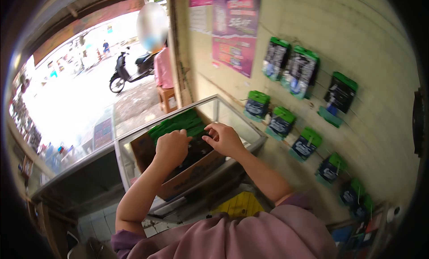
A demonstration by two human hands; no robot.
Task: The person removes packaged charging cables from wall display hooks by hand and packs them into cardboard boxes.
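Observation:
A brown cardboard box (192, 176) stands on a glass display case (123, 158). Inside it lie green-topped packets (176, 125) with dark lower parts. My left hand (173, 147) is over the box with its fingers curled down at the packets; what they hold, if anything, is hidden. To its right, my right hand (222, 139) hovers over the box's right side, thumb and fingers bent and apart, with nothing visible between them.
Green-and-black packets (281, 122) hang in rows on the right wall, near posters (234, 31). A yellow object (241, 204) is below the case. Outside, a person in pink (164, 69) sits on a stool (167, 99) near a scooter (129, 67).

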